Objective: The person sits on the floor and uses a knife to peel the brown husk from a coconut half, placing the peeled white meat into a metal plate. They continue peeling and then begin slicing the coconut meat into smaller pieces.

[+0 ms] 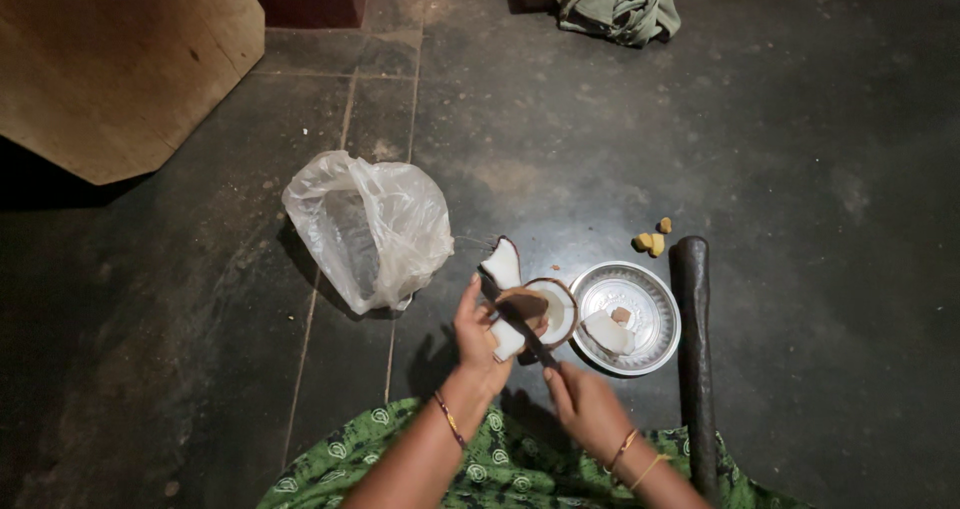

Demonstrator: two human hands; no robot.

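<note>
Left hand [478, 331] gripping coconut piece [507, 337], right hand [585, 401] closed on knife [528, 337], steel plate [655, 314] beside

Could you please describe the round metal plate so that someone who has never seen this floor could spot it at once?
Start from the dark floor and find the long dark pestle-like bar lying at the right. Just left of it, beside the right hand, sits the metal plate. It is the only shiny, silver, round dish there, and it holds a white coconut piece, unlike the crumpled clear plastic bag farther left.
</note>
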